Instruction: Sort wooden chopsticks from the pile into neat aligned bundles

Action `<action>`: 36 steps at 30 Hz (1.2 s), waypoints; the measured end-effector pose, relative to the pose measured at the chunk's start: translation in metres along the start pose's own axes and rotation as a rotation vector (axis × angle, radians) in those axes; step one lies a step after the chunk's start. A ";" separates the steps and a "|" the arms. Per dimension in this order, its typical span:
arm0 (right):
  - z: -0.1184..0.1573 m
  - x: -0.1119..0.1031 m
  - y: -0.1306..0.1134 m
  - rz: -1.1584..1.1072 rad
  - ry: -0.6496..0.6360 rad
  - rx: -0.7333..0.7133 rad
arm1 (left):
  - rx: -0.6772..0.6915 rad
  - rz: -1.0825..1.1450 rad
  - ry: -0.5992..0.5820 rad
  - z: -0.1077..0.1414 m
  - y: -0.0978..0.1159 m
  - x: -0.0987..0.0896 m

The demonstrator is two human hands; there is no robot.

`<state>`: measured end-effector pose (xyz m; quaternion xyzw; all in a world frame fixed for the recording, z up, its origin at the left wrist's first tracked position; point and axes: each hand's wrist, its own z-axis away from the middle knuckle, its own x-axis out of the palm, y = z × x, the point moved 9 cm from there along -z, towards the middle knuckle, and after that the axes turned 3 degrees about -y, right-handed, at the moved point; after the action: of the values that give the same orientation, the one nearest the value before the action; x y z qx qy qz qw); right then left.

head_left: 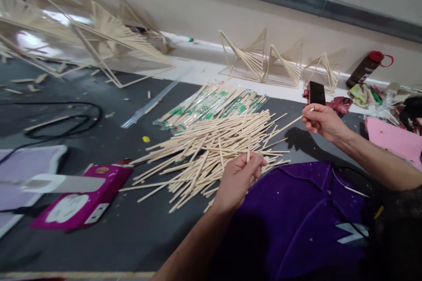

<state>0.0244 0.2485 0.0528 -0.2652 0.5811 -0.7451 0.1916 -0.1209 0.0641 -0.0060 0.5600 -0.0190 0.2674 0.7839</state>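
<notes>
My left hand (239,178) is closed around a thin wooden stick (249,148), whose end points up past the thumb. It is over the near right side of a loose pile of pale wooden sticks (194,158). Farther right, my right hand (325,124) pinches another wooden stick (286,127) at one end; the other end slants down and left toward the pile. Behind the pile lie clear plastic packs of sticks (211,104) with green print. A purple cloth garment (296,202) covers the area below my hands.
Stick-built twisted frames stand at the left (121,48) and along the wall (247,59). A clear ruler (154,99), magenta box (89,193), black cable (95,112) and yellow bit (146,139) lie leftward. Rightward are a phone (317,93), dark bottle (365,69) and pink sheet (392,138).
</notes>
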 end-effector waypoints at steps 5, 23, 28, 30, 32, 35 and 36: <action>0.011 0.025 0.009 -0.099 -0.105 0.027 | 0.086 0.185 0.101 0.002 0.007 -0.003; 0.024 0.048 0.037 0.581 -0.357 0.073 | 0.232 0.283 0.373 0.009 0.035 -0.044; 0.039 0.057 0.049 0.539 -0.562 0.249 | 0.267 0.249 0.410 0.011 0.038 -0.048; 0.044 0.060 0.049 0.600 -0.623 0.244 | 0.269 0.208 0.414 0.012 0.037 -0.048; 0.046 0.063 0.044 0.764 -0.650 0.106 | 0.264 0.157 0.422 0.013 0.034 -0.046; 0.052 0.074 0.039 1.012 -0.702 -0.135 | 0.236 0.100 0.414 0.015 0.030 -0.042; 0.055 0.077 0.041 1.037 -0.735 -0.168 | 0.216 0.092 0.401 0.014 0.029 -0.041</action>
<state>-0.0029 0.1505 0.0367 -0.2020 0.5868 -0.3678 0.6925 -0.1644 0.0416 0.0108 0.5748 0.1403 0.4092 0.6946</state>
